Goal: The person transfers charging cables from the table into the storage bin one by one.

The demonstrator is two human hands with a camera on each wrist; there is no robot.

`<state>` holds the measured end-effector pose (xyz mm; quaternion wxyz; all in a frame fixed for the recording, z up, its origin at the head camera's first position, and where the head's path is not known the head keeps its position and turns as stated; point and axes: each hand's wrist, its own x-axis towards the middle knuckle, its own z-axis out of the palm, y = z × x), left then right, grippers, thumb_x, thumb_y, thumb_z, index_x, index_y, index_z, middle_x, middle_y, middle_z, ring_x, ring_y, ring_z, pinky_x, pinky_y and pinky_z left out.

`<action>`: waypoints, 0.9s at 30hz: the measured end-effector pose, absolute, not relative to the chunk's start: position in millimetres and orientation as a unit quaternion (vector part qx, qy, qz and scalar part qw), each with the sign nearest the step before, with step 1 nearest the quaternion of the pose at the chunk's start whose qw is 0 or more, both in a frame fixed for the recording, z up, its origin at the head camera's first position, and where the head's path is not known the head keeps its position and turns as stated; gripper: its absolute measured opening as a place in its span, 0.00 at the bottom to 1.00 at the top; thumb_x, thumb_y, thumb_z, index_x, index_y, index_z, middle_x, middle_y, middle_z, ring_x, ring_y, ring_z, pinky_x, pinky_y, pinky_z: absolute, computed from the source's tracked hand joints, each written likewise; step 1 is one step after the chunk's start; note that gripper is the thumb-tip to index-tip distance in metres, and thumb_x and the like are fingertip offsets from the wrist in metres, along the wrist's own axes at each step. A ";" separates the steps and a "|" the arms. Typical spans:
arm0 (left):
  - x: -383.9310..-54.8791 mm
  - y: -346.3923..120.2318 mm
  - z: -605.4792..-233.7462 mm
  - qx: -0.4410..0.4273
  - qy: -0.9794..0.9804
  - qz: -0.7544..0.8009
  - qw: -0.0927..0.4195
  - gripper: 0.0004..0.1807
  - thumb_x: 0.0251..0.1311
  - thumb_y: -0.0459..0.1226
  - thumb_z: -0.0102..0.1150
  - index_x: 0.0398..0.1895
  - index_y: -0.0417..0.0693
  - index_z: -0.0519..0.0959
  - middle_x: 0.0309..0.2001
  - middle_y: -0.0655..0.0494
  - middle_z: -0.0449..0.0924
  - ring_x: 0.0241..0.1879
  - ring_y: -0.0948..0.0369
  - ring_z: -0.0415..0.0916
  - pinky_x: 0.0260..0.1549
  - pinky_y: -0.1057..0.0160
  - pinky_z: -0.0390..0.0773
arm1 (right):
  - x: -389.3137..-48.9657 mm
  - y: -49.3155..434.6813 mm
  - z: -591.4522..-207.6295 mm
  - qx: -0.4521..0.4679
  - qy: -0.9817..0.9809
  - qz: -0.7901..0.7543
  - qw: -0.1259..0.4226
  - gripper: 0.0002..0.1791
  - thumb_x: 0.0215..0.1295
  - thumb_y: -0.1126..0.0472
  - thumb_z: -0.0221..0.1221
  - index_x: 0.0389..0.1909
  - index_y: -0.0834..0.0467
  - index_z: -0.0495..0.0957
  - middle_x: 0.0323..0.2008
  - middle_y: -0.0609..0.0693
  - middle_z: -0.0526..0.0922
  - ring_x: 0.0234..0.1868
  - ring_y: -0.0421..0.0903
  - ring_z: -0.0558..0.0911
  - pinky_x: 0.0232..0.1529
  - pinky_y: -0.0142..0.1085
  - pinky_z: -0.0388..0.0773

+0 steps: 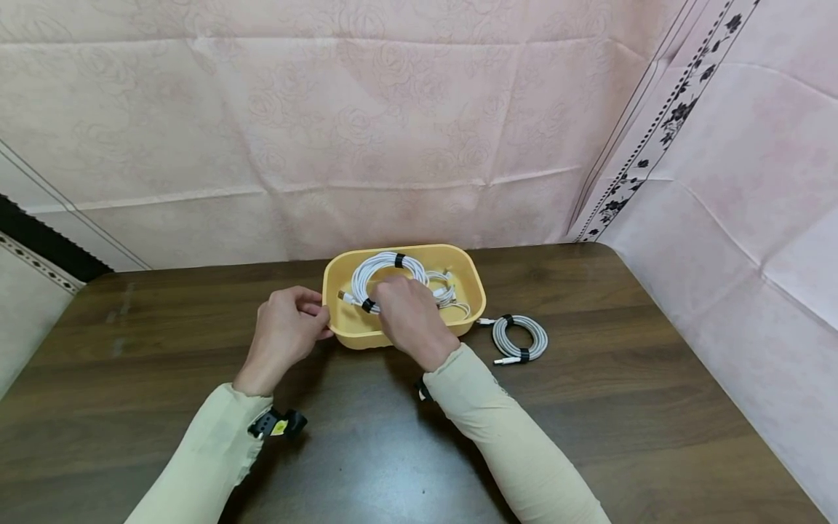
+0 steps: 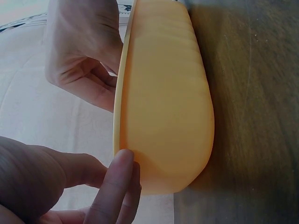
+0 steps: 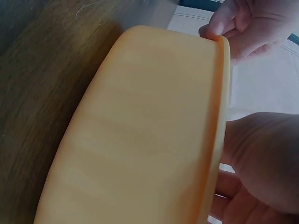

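A yellow plastic basket (image 1: 363,340) stands near the back edge of the table. My left hand (image 1: 286,330) pinches its left rim; in the left wrist view the fingertips (image 2: 122,161) lie on the outer wall. Inside the basket are a large white coiled cable (image 1: 364,274) with black straps and, to its right, a smaller white cable (image 1: 444,294). My right hand (image 1: 414,314) reaches over the front rim, its fingers curled down at the large coil's lower right side. The basket wall hides those fingertips in both wrist views.
A grey-white coiled cable (image 1: 537,340) with black straps lies on the brown wooden table (image 1: 628,407), close to the basket's right front corner. Behind the table hangs a pale pink patterned cloth (image 1: 393,131). Both forearms wear light sleeves with black wrist cameras (image 1: 278,423).
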<state>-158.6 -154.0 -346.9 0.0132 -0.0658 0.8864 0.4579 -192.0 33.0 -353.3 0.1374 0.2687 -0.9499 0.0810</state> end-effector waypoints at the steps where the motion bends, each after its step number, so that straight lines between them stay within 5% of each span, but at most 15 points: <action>1: -158.8 -154.0 -346.8 -0.065 0.886 0.459 0.014 0.18 0.67 0.34 0.54 0.56 0.33 0.78 0.43 0.39 0.85 0.27 0.64 0.86 0.29 0.67 0.88 | -192.1 33.0 -353.5 0.269 -0.950 0.082 0.137 0.14 0.57 0.75 0.58 0.22 0.53 0.82 0.24 0.46 0.82 0.28 0.46 0.84 0.24 0.39 0.82; 27: -159.1 -152.6 -348.2 -0.068 0.886 0.458 0.007 0.17 0.67 0.34 0.55 0.55 0.33 0.78 0.42 0.39 0.85 0.27 0.64 0.86 0.29 0.67 0.88 | -194.4 31.4 -354.7 0.274 -0.950 0.093 0.115 0.18 0.58 0.75 0.59 0.16 0.50 0.77 0.21 0.43 0.79 0.26 0.43 0.82 0.23 0.37 0.79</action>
